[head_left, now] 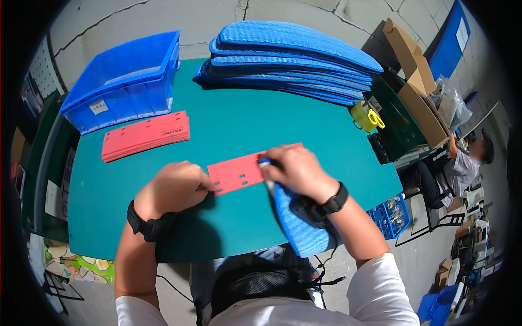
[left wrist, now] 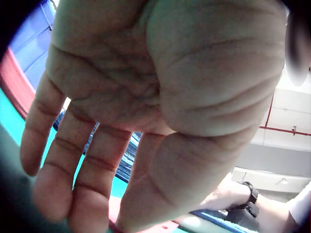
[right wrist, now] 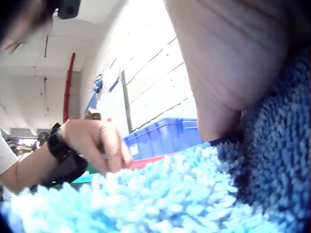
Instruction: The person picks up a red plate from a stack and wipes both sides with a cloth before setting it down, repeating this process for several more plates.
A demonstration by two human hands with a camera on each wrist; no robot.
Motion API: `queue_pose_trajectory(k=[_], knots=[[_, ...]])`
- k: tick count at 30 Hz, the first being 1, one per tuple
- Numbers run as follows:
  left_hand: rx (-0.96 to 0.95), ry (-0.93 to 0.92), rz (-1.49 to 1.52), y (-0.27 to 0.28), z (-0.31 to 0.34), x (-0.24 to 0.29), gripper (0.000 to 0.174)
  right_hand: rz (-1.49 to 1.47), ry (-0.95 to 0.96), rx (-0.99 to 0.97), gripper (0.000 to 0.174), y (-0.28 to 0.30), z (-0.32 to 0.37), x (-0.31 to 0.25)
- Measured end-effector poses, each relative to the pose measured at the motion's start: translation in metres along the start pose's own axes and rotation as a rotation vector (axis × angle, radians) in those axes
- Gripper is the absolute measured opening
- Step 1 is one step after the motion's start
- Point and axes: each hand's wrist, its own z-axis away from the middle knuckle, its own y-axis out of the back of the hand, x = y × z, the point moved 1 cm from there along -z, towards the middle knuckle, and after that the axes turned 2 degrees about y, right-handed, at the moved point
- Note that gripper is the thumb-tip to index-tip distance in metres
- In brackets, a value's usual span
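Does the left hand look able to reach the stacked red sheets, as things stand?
Probably yes: the stacked red sheets lie uncovered beyond the left hand, and only green tabletop shows between them, though that hand would have to leave the single red sheet it touches.

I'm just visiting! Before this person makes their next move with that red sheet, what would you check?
1. Red sheet lying on the green table: ok, its visible part looks flat.
2. Left hand at the sheet's left end: ok, its fingertips touch there.
3. Left hand's hold firm: cannot tell; pinching and pressing look alike here.
4. Blue pad held by the right hand: ok.
5. Whole sheet visible: not ok; the right hand covers part.
6. Stacked red sheets apart from this one: ok.
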Motion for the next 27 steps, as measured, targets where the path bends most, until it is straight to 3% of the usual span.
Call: queue_pose_trajectory(k=[3, 5, 9, 21, 25, 27], knots=[[-0.008, 0.033, 0.041, 0.002, -0.001, 0.004, 0.019, -0.065, -0.113, 0.069, 0.031, 0.019, 0.016, 0.045], [-0.003, 0.024, 0.046, 0.002, -0.001, 0.006, 0.018, -0.042, -0.281, 0.084, 0.031, 0.033, 0.028, 0.061], [0.011, 0.031, 0.069, 0.000, -0.001, 0.003, 0.022, -0.041, -0.430, 0.106, 0.031, 0.040, 0.040, 0.083], [-0.091, 0.116, 0.109, 0.001, -0.006, 0.003, 0.012, -0.183, -0.412, 0.144, 0.034, 0.030, 0.046, 0.100], [-0.095, 0.137, 0.126, 0.001, -0.006, 0.003, 0.009, -0.130, -0.389, 0.133, 0.031, 0.038, 0.036, 0.082], [-0.109, 0.151, 0.146, -0.001, -0.006, 0.003, 0.008, -0.086, -0.226, 0.133, 0.029, 0.043, 0.023, 0.049]])
